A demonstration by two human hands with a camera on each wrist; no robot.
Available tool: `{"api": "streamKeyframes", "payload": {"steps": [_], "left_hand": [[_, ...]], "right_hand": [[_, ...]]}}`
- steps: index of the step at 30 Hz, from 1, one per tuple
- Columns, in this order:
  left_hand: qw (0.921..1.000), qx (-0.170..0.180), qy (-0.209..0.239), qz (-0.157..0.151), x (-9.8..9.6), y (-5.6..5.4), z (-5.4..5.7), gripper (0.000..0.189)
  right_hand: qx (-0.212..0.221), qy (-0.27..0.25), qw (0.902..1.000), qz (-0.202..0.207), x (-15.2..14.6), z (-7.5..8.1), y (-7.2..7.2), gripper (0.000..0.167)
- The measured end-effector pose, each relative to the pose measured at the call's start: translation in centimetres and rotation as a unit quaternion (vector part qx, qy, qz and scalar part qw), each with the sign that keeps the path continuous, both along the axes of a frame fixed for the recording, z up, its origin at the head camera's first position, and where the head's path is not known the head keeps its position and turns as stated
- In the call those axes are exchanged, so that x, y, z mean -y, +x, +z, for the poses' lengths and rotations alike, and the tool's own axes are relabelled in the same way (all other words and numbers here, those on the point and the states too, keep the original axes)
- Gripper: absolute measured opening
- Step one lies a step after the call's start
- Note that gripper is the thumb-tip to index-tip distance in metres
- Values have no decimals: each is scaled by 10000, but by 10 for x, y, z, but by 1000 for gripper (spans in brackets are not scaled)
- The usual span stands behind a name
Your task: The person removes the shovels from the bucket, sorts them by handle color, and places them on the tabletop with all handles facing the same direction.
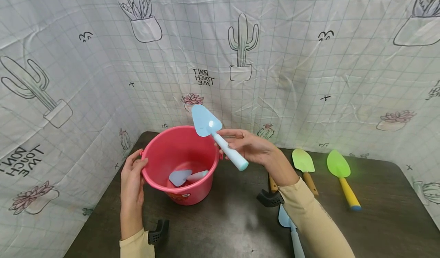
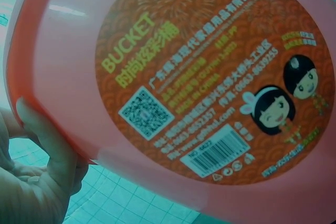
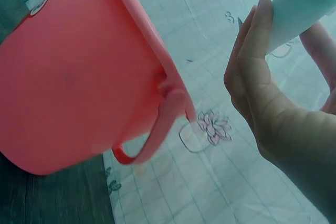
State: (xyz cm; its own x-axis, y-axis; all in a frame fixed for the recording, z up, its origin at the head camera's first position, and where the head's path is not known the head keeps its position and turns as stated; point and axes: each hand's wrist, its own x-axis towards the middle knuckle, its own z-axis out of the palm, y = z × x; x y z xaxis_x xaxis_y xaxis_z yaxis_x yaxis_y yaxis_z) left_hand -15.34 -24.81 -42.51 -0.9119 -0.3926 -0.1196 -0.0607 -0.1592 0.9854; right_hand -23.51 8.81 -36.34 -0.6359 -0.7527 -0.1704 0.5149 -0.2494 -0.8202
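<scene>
My left hand [image 1: 132, 176] grips the rim of a red plastic bucket [image 1: 192, 195] at its left side, thumb over the edge. In the left wrist view the bucket's round orange label [image 2: 210, 77] fills much of the picture. Beside the bucket's right rim, my right hand [image 1: 245, 145] holds a light blue toy trowel [image 1: 228, 151] by its handle, the blade tipped up and left over the bucket's far edge. Another blue trowel [image 1: 180, 177] lies inside the bucket. The right wrist view shows the held handle [image 3: 302, 9] between fingers and thumb, apart from the bucket.
On the dark table [image 1: 220, 231] to the right lie a pale green trowel [image 1: 303, 160] with a brown handle and a bright green trowel [image 1: 338, 164] with a yellow handle. A blue trowel [image 1: 296, 240] and a brown handle [image 1: 272, 184] are partly hidden by the right arm. A patterned cloth [image 1: 292, 78] hangs behind.
</scene>
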Motion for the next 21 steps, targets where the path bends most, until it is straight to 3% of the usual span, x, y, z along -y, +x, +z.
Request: {"api": "streamKeyframes", "payload": {"steps": [5, 12, 21], "left_hand": [[10000, -36, 25, -29, 0, 2, 1, 46], [9999, -118, 117, -46, 2, 3, 0, 44], [9999, -98, 64, -21, 1, 2, 1, 44]], "right_hand": [[-100, 4, 9999, -99, -14, -4, 2, 41], [-59, 205, 9988, -441, -26, -3, 7, 55], [-308, -54, 9979, -568, -43, 1, 14, 32]]}}
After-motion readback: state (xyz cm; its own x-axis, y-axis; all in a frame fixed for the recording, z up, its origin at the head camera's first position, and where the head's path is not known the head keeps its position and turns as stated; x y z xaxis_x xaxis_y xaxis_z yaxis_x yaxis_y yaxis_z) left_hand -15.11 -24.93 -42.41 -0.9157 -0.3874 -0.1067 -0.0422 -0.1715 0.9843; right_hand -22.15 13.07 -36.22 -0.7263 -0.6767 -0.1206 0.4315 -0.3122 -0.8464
